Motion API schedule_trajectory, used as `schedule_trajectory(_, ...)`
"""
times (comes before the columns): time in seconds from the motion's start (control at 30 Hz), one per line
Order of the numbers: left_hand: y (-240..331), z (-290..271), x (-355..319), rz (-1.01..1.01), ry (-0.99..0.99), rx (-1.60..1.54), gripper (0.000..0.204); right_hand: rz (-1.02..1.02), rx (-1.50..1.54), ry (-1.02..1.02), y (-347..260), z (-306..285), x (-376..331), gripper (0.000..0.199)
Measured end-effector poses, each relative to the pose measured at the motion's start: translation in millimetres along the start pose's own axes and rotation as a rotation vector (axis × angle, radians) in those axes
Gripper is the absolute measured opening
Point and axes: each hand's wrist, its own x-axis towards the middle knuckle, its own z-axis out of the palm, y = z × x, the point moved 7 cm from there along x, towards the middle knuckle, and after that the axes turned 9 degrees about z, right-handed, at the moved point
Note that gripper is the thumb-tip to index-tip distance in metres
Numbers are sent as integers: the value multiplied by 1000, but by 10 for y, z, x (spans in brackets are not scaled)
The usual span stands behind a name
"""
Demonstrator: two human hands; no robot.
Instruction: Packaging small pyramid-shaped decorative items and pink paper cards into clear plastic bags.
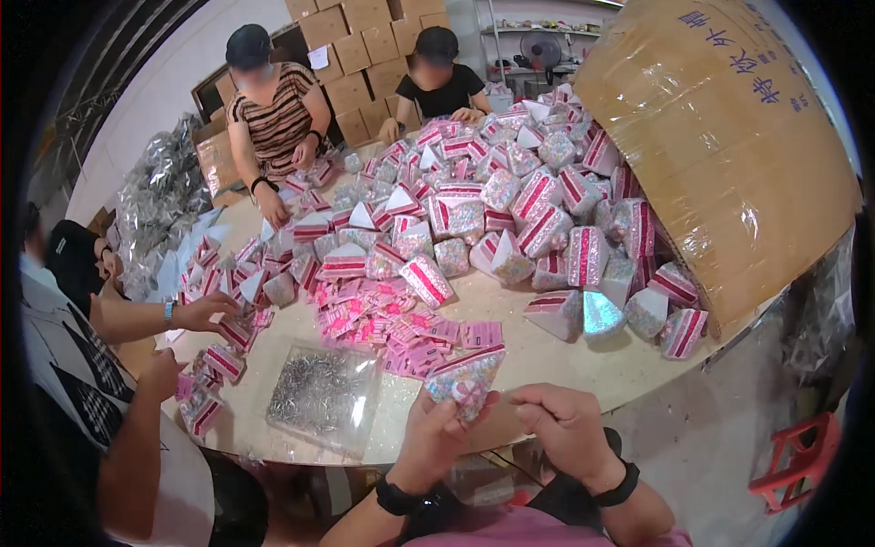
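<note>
My left hand is closed around a wedge-shaped glittery cake-slice ornament, with silvery sequins and a dark pink band along its upper edge. It is held above the near edge of the table. Just to its right, apart from it, my right hand is closed with thumb and fingers pressed together. Whatever those fingers may hold is too small or hidden to make out. Beyond the held slice lies a loose pile of pink printed cards. Left of my left hand, a clear plastic tray contains many small metal pins or fasteners.
A large heap of similar cake slices covers the far table. A big cardboard box tilts over its right side. Co-workers handle slices at the left and far side. A red stool stands on the right floor.
</note>
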Motion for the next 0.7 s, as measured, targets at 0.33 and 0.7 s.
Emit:
schedule_trajectory(0.33, 148, -206, -29, 169, 45, 72, 60, -264, -309, 1, -307, 363, 42, 15)
schedule_trajectory(0.7, 219, -234, -71, 198, 165, 94, 58, -265, -354, -33, -245, 494, 109, 19)
